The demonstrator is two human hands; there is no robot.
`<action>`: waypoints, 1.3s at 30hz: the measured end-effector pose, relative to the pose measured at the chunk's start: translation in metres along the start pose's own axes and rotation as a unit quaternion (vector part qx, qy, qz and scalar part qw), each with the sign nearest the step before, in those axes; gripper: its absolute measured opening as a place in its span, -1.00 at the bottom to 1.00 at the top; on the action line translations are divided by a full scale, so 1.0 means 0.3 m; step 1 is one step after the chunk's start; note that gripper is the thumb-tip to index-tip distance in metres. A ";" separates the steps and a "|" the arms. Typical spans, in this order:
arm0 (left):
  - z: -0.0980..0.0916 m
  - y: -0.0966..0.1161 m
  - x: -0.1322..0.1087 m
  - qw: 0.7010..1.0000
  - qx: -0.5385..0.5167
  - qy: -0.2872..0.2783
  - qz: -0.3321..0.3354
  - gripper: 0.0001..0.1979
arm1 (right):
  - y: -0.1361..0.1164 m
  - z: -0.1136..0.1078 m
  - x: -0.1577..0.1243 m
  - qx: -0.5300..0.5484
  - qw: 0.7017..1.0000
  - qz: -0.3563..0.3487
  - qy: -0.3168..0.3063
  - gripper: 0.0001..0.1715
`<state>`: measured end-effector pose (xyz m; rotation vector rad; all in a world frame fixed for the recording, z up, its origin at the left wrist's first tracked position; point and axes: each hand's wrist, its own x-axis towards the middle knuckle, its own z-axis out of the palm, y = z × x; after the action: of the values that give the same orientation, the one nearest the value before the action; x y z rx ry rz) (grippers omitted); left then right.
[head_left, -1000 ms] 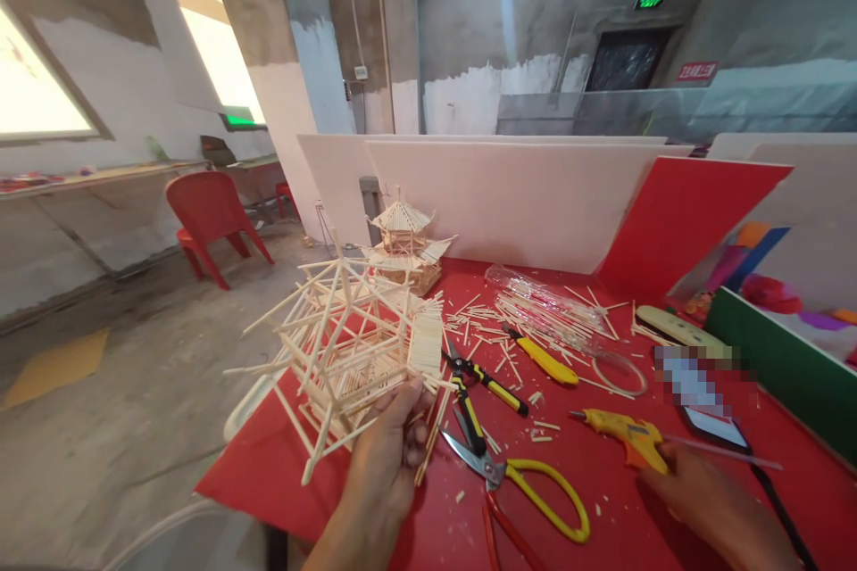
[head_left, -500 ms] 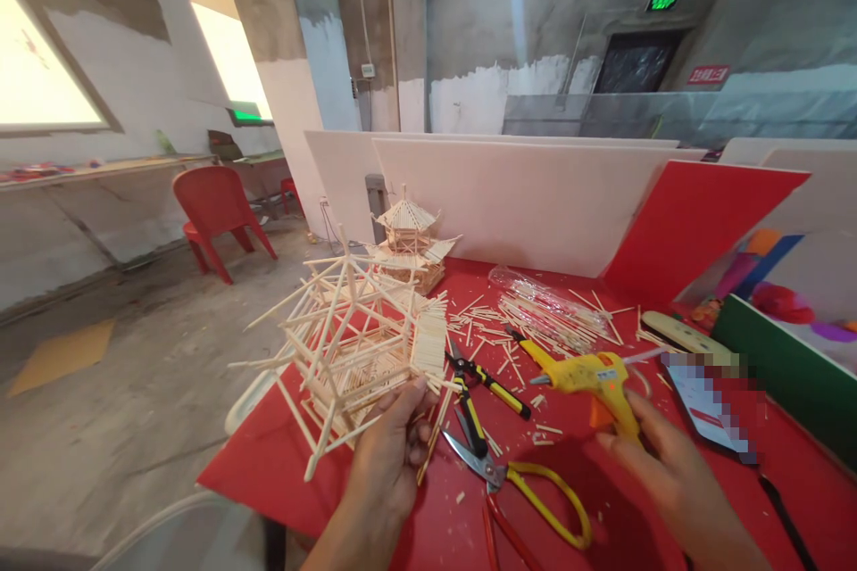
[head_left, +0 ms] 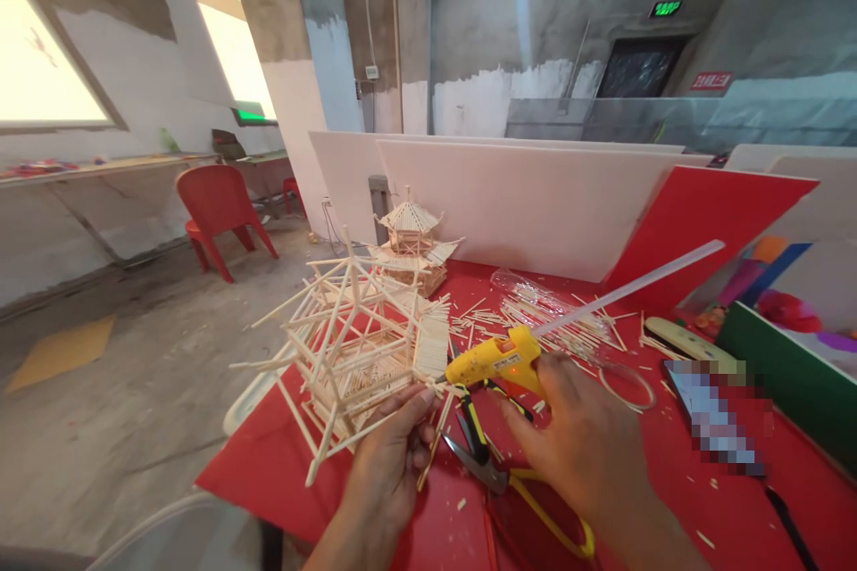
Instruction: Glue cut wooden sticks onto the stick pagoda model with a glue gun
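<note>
My left hand (head_left: 388,455) is closed on the lower edge of a pale wooden-stick frame model (head_left: 348,339), holding it above the left part of the red table (head_left: 281,473). My right hand (head_left: 582,442) grips a yellow hot glue gun (head_left: 495,359) with a long clear glue stick (head_left: 636,281) jutting out the back. The gun's nozzle points left and sits right at the model's small slatted panel (head_left: 432,341).
A finished stick pagoda (head_left: 411,241) stands at the back of the table. Yellow-handled scissors (head_left: 528,500), pliers (head_left: 472,419), loose sticks in a clear bag (head_left: 542,303), a tape ring (head_left: 629,384) and a phone (head_left: 713,415) lie around. White and red boards stand behind. A red chair (head_left: 218,210) is at left.
My right hand picked the glue gun up from the table at right and carried it left until its nozzle reached the model. My left hand kept the model nearly still.
</note>
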<state>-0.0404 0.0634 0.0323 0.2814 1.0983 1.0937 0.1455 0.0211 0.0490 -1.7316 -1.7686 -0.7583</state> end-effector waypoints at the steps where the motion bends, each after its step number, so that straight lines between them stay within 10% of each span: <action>1: 0.000 0.000 0.001 1.000 -0.002 0.004 -0.002 -0.87 | -0.002 0.000 0.003 -0.011 1.000 -0.010 0.002 -0.55; 39: -0.019 -0.019 0.008 0.999 -0.041 -0.008 -0.025 -0.85 | -0.034 -0.037 0.056 -0.004 0.995 -0.095 -0.005 -0.68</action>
<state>-0.0418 0.0608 0.0246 0.1958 1.0380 1.0875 0.1348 0.0247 0.0686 -1.5910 -1.9593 -0.8360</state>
